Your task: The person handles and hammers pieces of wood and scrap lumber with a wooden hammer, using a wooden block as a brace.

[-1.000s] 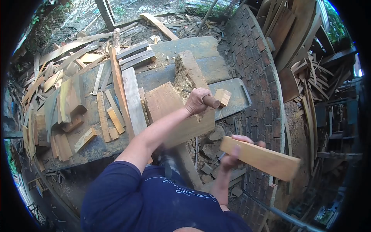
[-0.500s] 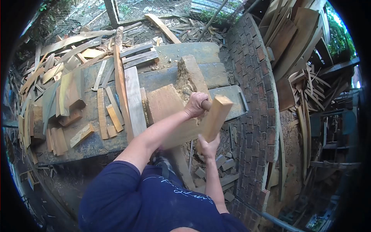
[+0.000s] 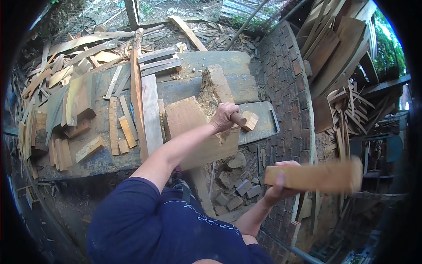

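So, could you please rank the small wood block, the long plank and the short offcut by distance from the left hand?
1. Small wood block, just right of the left hand.
2. Long plank, to its left.
3. Short offcut, far left.

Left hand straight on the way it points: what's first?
Likely the small wood block just past the handle the left hand grips; depth unclear, it might pass above.

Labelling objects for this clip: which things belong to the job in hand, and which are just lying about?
In use: left hand gripping tool handle; thick slab; right hand gripping wooden billet.
Lying about: offcuts; long plank; rubble lumps; stacked boards.
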`<state>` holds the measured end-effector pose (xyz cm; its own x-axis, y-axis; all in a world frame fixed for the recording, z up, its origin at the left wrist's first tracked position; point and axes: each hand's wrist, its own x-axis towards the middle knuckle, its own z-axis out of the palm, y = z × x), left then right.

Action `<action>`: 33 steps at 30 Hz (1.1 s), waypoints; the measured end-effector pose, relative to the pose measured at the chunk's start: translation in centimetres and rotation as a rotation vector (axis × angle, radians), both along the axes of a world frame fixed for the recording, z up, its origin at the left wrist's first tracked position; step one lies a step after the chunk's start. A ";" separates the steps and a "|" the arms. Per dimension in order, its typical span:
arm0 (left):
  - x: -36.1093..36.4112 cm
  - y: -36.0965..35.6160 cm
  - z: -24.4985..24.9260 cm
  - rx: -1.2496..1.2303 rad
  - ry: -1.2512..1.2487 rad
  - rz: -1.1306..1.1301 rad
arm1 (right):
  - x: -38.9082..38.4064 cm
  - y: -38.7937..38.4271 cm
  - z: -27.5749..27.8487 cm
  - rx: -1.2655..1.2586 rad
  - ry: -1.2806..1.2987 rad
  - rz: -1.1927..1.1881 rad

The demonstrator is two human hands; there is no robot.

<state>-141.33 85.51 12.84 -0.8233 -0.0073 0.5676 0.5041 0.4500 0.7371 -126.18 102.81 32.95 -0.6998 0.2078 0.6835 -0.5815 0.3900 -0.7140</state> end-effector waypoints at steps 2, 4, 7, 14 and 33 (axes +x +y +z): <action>0.1 0.0 0.8 0.031 -0.032 0.043 | 0.2 -1.7 0.7 -0.152 -0.048 -0.030; -0.4 -0.3 1.0 0.071 -0.056 0.047 | -0.5 -2.4 -1.8 -0.301 0.064 0.112; -1.7 -0.9 1.3 0.166 -0.112 0.083 | -2.0 -2.4 -13.3 -0.089 -0.427 0.245; -1.8 -1.3 1.7 0.209 -0.146 0.084 | -4.0 -2.5 -4.0 -0.369 -0.523 0.241; -2.4 -0.1 -0.3 0.121 -0.124 0.189 | -5.3 -0.8 -18.9 0.106 -0.264 0.203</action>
<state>-143.74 85.41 12.52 -0.8642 -0.2289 0.4480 0.3221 0.4324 0.8422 -131.49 102.04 14.05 -0.8752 -0.0163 0.4835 -0.4553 0.3655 -0.8118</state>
